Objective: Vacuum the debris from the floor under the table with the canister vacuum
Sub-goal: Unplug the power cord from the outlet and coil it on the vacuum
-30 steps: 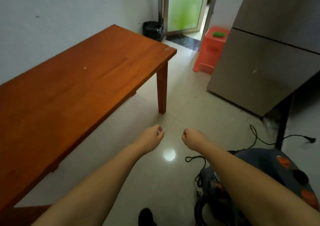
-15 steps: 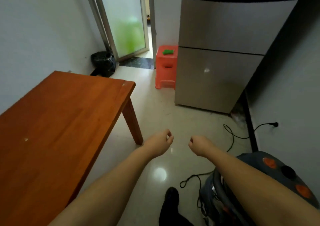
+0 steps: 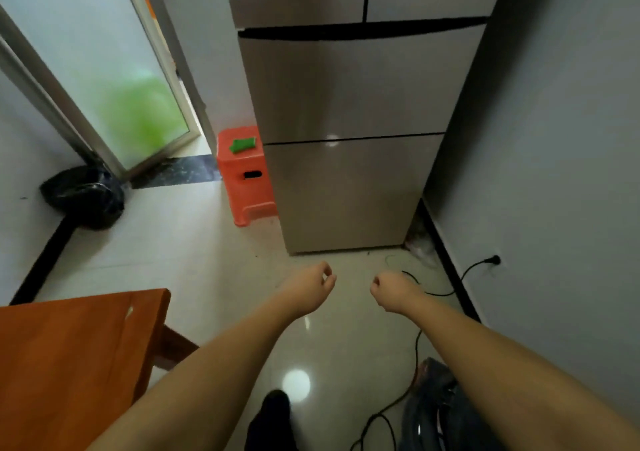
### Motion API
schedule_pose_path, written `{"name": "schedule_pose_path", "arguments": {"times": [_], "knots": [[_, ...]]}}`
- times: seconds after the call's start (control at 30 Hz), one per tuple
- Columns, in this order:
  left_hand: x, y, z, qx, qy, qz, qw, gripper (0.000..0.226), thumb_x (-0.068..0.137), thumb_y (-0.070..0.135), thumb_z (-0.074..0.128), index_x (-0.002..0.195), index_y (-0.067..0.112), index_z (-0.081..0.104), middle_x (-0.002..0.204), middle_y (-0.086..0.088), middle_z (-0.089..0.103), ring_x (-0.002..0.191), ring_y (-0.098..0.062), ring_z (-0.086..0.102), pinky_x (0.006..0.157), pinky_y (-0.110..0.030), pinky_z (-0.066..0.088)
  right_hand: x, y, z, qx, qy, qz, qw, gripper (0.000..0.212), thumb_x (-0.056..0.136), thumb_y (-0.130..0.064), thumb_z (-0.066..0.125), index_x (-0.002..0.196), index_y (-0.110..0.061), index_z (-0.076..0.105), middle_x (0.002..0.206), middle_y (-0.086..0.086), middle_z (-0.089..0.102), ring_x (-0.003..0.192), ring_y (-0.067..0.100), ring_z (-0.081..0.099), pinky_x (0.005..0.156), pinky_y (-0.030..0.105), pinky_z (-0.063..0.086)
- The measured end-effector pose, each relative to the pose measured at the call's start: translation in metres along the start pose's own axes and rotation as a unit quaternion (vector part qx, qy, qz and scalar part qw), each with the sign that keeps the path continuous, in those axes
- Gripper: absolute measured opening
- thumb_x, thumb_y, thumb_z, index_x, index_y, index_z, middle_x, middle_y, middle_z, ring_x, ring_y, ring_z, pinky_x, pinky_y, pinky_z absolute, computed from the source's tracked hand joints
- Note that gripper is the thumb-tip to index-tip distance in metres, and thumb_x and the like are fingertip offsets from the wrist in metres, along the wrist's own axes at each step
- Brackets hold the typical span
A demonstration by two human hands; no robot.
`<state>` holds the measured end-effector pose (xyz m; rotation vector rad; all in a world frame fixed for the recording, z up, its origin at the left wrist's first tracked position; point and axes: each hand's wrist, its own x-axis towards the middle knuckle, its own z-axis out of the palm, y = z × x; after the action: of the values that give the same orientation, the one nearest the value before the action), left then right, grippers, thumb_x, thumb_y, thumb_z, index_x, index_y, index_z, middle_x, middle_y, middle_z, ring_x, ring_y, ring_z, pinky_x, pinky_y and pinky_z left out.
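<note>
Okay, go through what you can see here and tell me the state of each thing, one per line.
Left hand: fingers curled, holding nothing.
Right hand: fist, holding nothing.
Canister vacuum: on the floor, untouched.
Power cord: plugged into the wall socket, slack on the floor.
Fridge: doors shut.
Glass door: ajar.
Red stool: upright, green item on top.

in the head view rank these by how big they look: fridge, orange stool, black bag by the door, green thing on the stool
1. fridge, by far the largest.
2. and 3. orange stool and black bag: they look about alike, so no ranking between them.
4. green thing, smallest, lying on the stool's top.
</note>
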<state>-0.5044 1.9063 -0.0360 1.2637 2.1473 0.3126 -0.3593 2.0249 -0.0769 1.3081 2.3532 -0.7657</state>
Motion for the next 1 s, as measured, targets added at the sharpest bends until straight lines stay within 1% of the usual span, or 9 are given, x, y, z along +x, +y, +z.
{"name": "schedule_pose_path", "arguments": {"times": [0.17,0.23,0.3,0.37,0.47,0.7,0.77,0.9,1.0], "knots": [[0.108,0.026,-0.023,0.053,-0.053,0.107,0.991,0.033,0.100,0.035,0.038,0.118,0.013,0.053,0.107,-0.010,0.065,0.092,-0.025,0.062,0.085,-0.037,0.051,0.064,0.030,-0.034,0.074,0.031,0.098,0.992,0.037,0.098,-0.022,0.038,0.062,-0.018,0.037,0.083,0.009,0.054,0.084,0.025,0.055,0.056,0.025,0.034],[0.151,0.041,-0.034,0.085,-0.075,0.154,0.982,0.032,0.100,0.035,0.038,0.117,0.013,0.053,0.108,-0.011,0.065,0.094,-0.027,0.061,0.084,-0.037,0.051,0.081,0.040,-0.054,0.105,0.050,0.131,0.984,0.033,0.100,-0.021,0.038,0.068,-0.016,0.045,0.089,0.009,0.058,0.087,0.023,0.054,0.060,0.025,0.034],[0.190,0.060,-0.049,0.114,-0.105,0.202,0.967,0.033,0.100,0.035,0.037,0.118,0.012,0.053,0.111,-0.012,0.064,0.097,-0.029,0.060,0.082,-0.036,0.049,0.090,0.047,-0.076,0.129,0.067,0.159,0.976,0.025,0.101,-0.018,0.038,0.090,-0.009,0.059,0.105,0.010,0.061,0.092,0.022,0.056,0.069,0.023,0.036],[0.227,0.085,-0.059,0.143,-0.125,0.252,0.949,0.034,0.100,0.033,0.037,0.120,0.011,0.053,0.114,-0.012,0.063,0.102,-0.030,0.059,0.082,-0.034,0.046,0.096,0.055,-0.095,0.157,0.094,0.183,0.966,0.027,0.101,-0.015,0.039,0.113,-0.004,0.060,0.120,0.013,0.061,0.108,0.026,0.058,0.073,0.025,0.037],[0.273,0.124,-0.058,0.171,-0.153,0.316,0.921,0.033,0.100,0.033,0.038,0.119,0.010,0.052,0.114,-0.012,0.064,0.103,-0.030,0.059,0.079,-0.033,0.044,0.106,0.080,-0.102,0.207,0.105,0.248,0.940,0.022,0.100,-0.017,0.041,0.100,-0.006,0.060,0.114,0.018,0.066,0.104,0.030,0.063,0.078,0.030,0.047],[0.360,0.219,0.003,0.220,-0.230,0.413,0.853,0.030,0.099,0.033,0.039,0.112,0.009,0.053,0.111,-0.010,0.065,0.098,-0.028,0.060,0.080,-0.035,0.047,0.140,0.169,-0.100,0.278,0.122,0.373,0.877,0.031,0.099,-0.025,0.037,0.110,-0.006,0.060,0.111,0.012,0.064,0.101,0.029,0.060,0.079,0.030,0.044],[0.383,0.241,0.027,0.223,-0.243,0.423,0.844,0.030,0.099,0.032,0.040,0.111,0.010,0.054,0.109,-0.008,0.065,0.099,-0.027,0.060,0.081,-0.035,0.048,0.158,0.195,-0.103,0.305,0.128,0.384,0.862,0.032,0.099,-0.026,0.037,0.111,-0.005,0.059,0.113,0.013,0.063,0.097,0.027,0.059,0.078,0.029,0.044],[0.428,0.273,0.071,0.259,-0.273,0.435,0.818,0.029,0.098,0.034,0.040,0.111,0.013,0.055,0.107,-0.006,0.066,0.097,-0.026,0.060,0.082,-0.036,0.049,0.192,0.244,-0.104,0.338,0.127,0.405,0.840,0.035,0.099,-0.027,0.038,0.116,-0.004,0.058,0.120,0.016,0.061,0.108,0.030,0.058,0.089,0.034,0.045],[0.466,0.291,0.106,0.267,-0.275,0.450,0.807,0.029,0.098,0.032,0.041,0.113,0.012,0.054,0.106,-0.008,0.066,0.098,-0.026,0.060,0.080,-0.034,0.047,0.219,0.282,-0.097,0.367,0.121,0.420,0.822,0.036,0.100,-0.027,0.038,0.116,-0.002,0.059,0.121,0.017,0.061,0.108,0.031,0.058,0.089,0.033,0.045]]}}
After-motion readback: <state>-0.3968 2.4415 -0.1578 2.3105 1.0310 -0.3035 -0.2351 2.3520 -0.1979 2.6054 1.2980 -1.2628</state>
